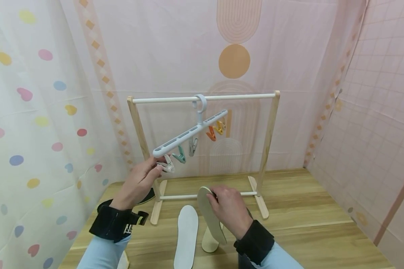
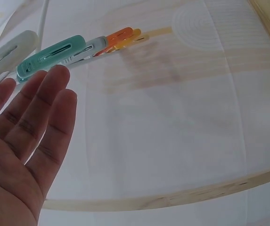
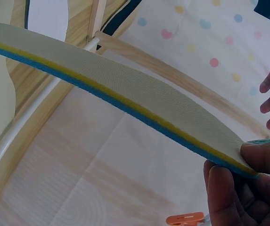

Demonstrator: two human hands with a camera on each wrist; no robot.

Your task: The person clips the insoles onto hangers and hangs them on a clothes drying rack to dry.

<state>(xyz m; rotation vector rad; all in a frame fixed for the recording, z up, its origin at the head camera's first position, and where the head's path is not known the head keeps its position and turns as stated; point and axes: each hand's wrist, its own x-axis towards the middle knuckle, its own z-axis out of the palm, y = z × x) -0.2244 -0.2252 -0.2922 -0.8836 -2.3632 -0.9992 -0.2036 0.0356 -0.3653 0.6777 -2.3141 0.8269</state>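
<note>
A pale blue clip hanger hangs by its hook from a white rail, tilted toward the lower left. At its near end is a clear white clip, and the left hand pinches it between thumb and fingers. A teal clip is beside those fingers. Grey, orange and yellow clips follow along the bar. The right hand grips one end of a beige insole with yellow and blue layers at its edge. That insole slants downward above the table, partly covering another one.
A wooden frame with white rails stands on the wood-grain table. A white insole lies before it, and a beige insole lies beneath the held one. A dark insole is behind the left wrist. Patterned curtains surround the table.
</note>
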